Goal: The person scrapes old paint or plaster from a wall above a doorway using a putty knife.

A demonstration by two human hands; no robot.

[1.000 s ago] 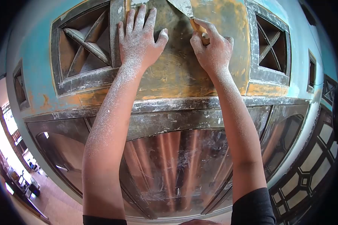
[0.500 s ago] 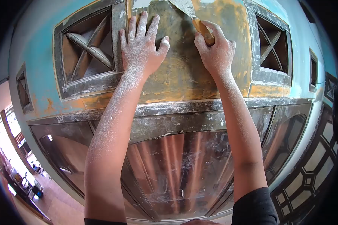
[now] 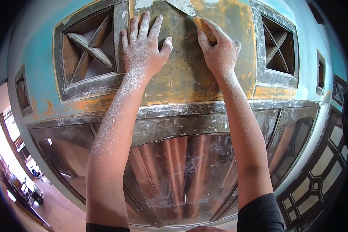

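My left hand [image 3: 142, 52] lies flat on the wall with its fingers spread, coated in white dust. In my right hand [image 3: 221, 52] is a putty knife [image 3: 183, 7], gripped by its wooden handle. The blade points up and to the left, against the wall near the top of the view. Between the two vent openings, the wall patch [image 3: 178, 65] is scraped to mottled grey and ochre, with pale paint remnants near the top.
Wooden vents with crossed bars, one on the left [image 3: 89, 48] and one on the right [image 3: 277, 45], flank the patch. Below runs a worn wooden ledge [image 3: 181, 110] above a glazed panel [image 3: 174, 174]. Blue-green paint [image 3: 40, 69] covers the outer wall. A patterned dark door [image 3: 317, 181] stands lower right.
My right hand and the putty knife have shifted slightly left and up along the wall. My left hand stays spread on the same spot, while the whole view has drifted a little.
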